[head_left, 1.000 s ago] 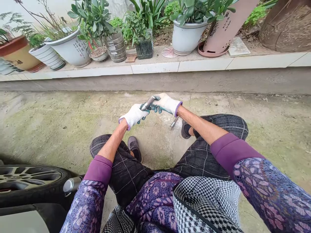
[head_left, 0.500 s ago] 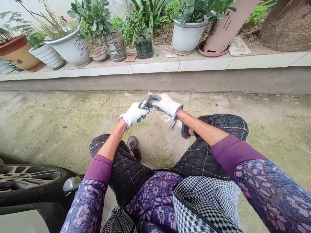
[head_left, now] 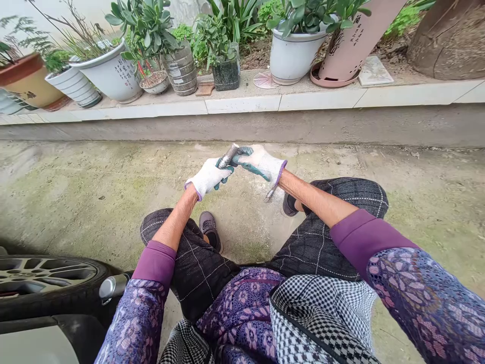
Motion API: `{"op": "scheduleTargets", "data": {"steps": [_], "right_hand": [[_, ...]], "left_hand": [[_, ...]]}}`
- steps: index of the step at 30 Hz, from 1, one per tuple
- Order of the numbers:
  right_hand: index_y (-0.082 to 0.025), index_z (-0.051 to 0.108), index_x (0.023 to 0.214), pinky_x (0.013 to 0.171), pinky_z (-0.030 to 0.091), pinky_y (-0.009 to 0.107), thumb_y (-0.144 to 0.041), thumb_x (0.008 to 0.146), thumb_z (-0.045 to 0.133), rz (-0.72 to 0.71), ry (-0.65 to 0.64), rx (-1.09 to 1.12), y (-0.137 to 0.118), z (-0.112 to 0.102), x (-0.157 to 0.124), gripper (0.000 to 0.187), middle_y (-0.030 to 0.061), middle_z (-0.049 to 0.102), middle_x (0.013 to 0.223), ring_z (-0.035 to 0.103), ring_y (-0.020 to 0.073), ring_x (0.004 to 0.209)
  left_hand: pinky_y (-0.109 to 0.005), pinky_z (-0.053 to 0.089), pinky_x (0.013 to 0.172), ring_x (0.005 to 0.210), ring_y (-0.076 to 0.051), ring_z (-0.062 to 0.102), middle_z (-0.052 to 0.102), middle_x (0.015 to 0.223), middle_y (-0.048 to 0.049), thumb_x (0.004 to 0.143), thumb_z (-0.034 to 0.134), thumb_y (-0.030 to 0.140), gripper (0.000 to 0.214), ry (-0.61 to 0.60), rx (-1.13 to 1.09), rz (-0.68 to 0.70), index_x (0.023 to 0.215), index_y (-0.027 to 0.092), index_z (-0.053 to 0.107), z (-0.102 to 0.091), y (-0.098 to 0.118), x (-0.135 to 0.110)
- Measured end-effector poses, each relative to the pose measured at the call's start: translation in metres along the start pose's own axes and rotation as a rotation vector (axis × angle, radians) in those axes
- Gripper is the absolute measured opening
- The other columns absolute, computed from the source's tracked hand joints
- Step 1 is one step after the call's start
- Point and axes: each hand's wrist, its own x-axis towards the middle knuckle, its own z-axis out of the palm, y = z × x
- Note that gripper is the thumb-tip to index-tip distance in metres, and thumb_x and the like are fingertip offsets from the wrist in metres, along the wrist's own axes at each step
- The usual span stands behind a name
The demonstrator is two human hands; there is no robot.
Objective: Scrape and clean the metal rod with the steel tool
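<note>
1. Head view: my left hand [head_left: 210,177] has its gloved fingers curled round the lower end of a ridged metal cylinder [head_left: 229,155], held tilted above the concrete ground [head_left: 144,167].
2. My right hand [head_left: 260,161] pinches at the cylinder's upper side; its fingers have drawn in from where they hung below a second ago, and the cylinder tips slightly steeper, so I judge the grip has been adjusted.
3. Below that hand shows a thin metal rod [head_left: 270,194]; whether held or lying, I cannot tell.
4. Farther out, flowerpots [head_left: 288,58] line the tiled ledge [head_left: 242,104].
</note>
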Motion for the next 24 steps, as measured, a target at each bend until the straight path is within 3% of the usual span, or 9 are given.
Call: {"op": "scheduleTargets", "data": {"steps": [5,10,15,18,24], "right_hand": [[-0.02,0.048,0.066,0.057,0.034,0.025,-0.027,0.067,0.068,-0.097,0.065,-0.058,0.011,0.004,0.008,0.021,-0.0047,0.047,0.06,0.039,0.01,0.06],[-0.019,0.052,0.072,0.062,0.034,0.027,-0.028,0.072,0.063,-0.234,0.186,-0.218,0.018,0.005,0.006,0.014,-0.0016,0.055,0.068,0.041,0.0126,0.067],[-0.018,0.055,0.075,0.066,0.038,0.028,-0.028,0.073,0.061,-0.275,0.114,-0.143,0.016,0.006,0.002,0.012,0.0006,0.059,0.074,0.046,0.0143,0.07],[-0.019,0.053,0.071,0.063,0.036,0.027,-0.033,0.077,0.058,-0.256,0.093,-0.029,0.013,0.006,0.0,0.016,-0.0014,0.053,0.067,0.043,0.0128,0.066],[-0.021,0.045,0.067,0.051,0.028,0.024,-0.033,0.08,0.057,-0.085,0.09,0.164,0.002,0.002,-0.007,0.021,-0.0048,0.039,0.059,0.032,0.0087,0.055]], "left_hand": [[-0.017,0.035,0.034,0.044,-0.007,0.044,0.052,0.056,0.0033,0.076,0.061,0.018,0.003,0.006,-0.023,0.019,0.076,0.016,0.059,0.0,0.003,-0.002],[-0.017,0.035,0.035,0.045,-0.008,0.045,0.052,0.057,0.0031,0.077,0.06,0.019,0.004,0.016,-0.084,0.021,0.075,0.017,0.057,0.001,0.011,-0.008],[-0.018,0.034,0.036,0.04,-0.006,0.04,0.051,0.055,0.0049,0.078,0.062,0.019,0.006,0.006,-0.178,-0.03,0.077,0.017,0.057,0.0,0.015,-0.012],[-0.018,0.034,0.035,0.039,-0.006,0.039,0.052,0.056,0.0052,0.078,0.064,0.02,0.009,0.003,-0.202,-0.022,0.086,0.016,0.062,-0.001,0.013,-0.01],[-0.018,0.033,0.036,0.042,-0.006,0.041,0.052,0.059,0.0054,0.079,0.065,0.022,0.03,0.001,-0.23,0.01,0.107,0.014,0.068,-0.001,0.01,-0.008]]}}
